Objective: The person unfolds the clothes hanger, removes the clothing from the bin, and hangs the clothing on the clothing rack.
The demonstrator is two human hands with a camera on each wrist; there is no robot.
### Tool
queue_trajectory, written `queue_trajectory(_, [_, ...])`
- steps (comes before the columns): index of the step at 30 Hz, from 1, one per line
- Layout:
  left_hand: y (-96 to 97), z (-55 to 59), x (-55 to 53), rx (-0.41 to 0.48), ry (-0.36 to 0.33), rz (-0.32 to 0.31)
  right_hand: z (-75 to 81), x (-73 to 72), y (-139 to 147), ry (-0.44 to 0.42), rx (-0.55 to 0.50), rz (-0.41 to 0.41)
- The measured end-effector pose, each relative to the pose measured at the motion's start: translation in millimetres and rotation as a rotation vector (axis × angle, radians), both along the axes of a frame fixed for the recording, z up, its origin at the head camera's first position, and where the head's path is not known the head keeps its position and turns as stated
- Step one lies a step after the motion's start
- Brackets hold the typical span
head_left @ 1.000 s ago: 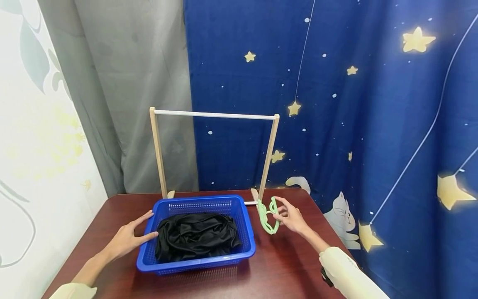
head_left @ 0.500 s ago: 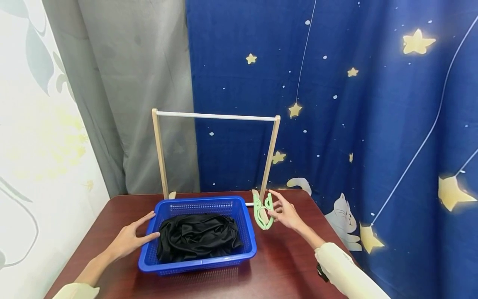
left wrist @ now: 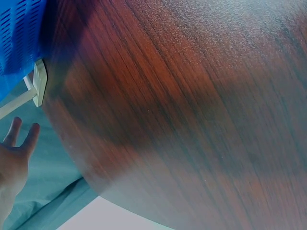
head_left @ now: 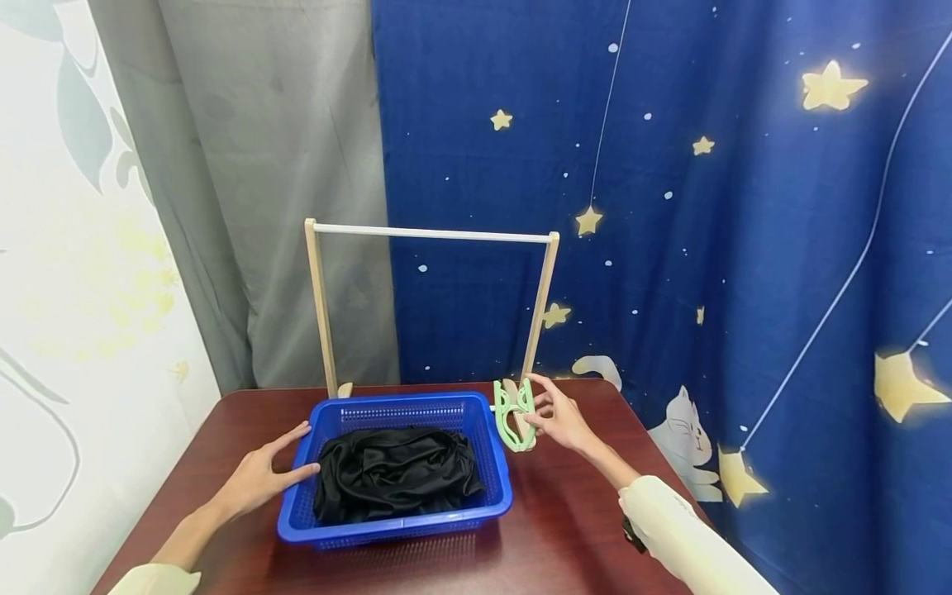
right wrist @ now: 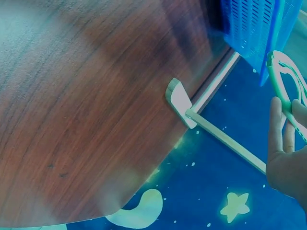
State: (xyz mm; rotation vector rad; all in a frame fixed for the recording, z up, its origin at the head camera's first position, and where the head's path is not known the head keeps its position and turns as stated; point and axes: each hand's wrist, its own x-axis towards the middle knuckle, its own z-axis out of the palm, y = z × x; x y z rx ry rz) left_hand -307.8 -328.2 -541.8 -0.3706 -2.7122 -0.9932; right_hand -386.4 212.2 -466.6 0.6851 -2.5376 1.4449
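Note:
A blue perforated plastic basket (head_left: 402, 524) stands on the table, with a crumpled black cloth (head_left: 397, 471) inside. My left hand (head_left: 249, 482) is at the basket's left rim, fingers and thumb stretched out, fingertips against or just over the edge. To the right of the basket, my right hand (head_left: 563, 423) pinches a light green folding clothes hanger (head_left: 502, 421) between thumb and fingers. The hanger is held above the table, both arms folded upward, close to the basket's right rim. In the right wrist view the hanger (right wrist: 278, 82) shows partly, cut off by the frame's edge.
Behind the basket rises a small rack with a white top bar (head_left: 431, 234) and wooden posts (head_left: 321, 310). Its right foot (right wrist: 180, 100) rests near the back edge of the reddish-brown table (head_left: 587, 512). Grey and blue star-patterned curtains (head_left: 461, 330) hang behind.
My right hand has carried the green hanger left and slightly up, towards the basket's right rim and the rack's right foot. The left hand stays at the basket; the view shifted slightly.

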Motion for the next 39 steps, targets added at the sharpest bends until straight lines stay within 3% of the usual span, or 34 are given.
queue_trajectory(9, [1.1,3.8,0.6,-0.007,0.0,0.004,2.2,-3.8,-11,0.059,0.067,0.012])
queue_trajectory(24, [1.0,6.6,1.8,-0.016,0.034,-0.011,15.2,1.8,-36,0.133,0.021,0.087])
queue_trajectory(33, [0.0,10.4,0.6,-0.033,0.049,-0.01,20.1,2.3,-48,0.13,-0.014,0.143])
queue_trajectory(39, [2.4,13.1,-1.0,-0.044,0.095,-0.032,20.9,0.4,-54,0.103,-0.039,0.171])
